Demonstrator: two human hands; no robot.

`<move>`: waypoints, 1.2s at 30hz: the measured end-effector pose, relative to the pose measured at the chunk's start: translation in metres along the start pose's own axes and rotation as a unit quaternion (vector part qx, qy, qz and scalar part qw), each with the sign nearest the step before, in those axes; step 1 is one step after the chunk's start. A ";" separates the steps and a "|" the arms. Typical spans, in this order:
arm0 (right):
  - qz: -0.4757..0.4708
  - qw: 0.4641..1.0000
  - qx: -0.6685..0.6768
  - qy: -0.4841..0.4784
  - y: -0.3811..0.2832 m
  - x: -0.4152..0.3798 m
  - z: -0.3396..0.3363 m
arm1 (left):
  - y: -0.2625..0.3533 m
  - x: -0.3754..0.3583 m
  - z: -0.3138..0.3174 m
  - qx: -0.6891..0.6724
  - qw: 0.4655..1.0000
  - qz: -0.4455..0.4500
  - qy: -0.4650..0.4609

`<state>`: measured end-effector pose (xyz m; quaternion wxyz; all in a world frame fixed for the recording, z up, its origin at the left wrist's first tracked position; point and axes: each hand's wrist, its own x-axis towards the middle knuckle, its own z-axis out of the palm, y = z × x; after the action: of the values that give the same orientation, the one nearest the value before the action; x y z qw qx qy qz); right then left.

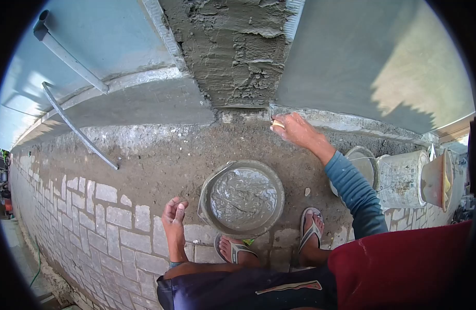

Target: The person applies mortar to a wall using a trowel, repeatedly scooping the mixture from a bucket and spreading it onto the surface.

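My right hand [298, 131] is closed around the pale wooden handle [277, 124] of a tool, close to the foot of the wall. The tool's working end is hidden, so I cannot make out its kind. Just above is a strip of rough wet plaster [232, 51] between two pale edges. Loosely curled, my left hand [175, 214] hovers left of a bucket [280, 206] and shows nothing in its fingers. Wet grey mortar [243, 196] lies inside this bucket, which stands on the ground in front of my sandalled feet.
To the right stand a second bucket [363, 164], a whitish pail [402, 178] on its side and a reddish-brown container [435, 181]. A grey pipe [75, 64] and a thin bent conduit [80, 126] stick out at the left wall. Paving blocks [119, 219] border the dirt strip.
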<state>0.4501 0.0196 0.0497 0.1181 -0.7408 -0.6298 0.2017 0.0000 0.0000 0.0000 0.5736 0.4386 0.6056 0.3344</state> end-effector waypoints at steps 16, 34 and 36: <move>0.002 0.934 0.340 0.113 0.000 -0.076 -0.176 | -0.004 -0.006 -0.005 -0.017 1.000 -0.012 0.010; -0.032 0.988 0.071 0.130 0.012 -0.040 -0.062 | -0.010 -0.010 -0.016 -0.006 0.999 0.000 0.031; -0.026 0.985 0.086 0.148 0.001 -0.049 -0.098 | -0.010 -0.009 -0.014 -0.013 1.000 0.005 0.021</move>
<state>0.4881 -0.0210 0.1438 0.2783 -0.7329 -0.6048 0.1401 -0.0162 -0.0108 -0.0041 0.5647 0.4271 0.6107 0.3546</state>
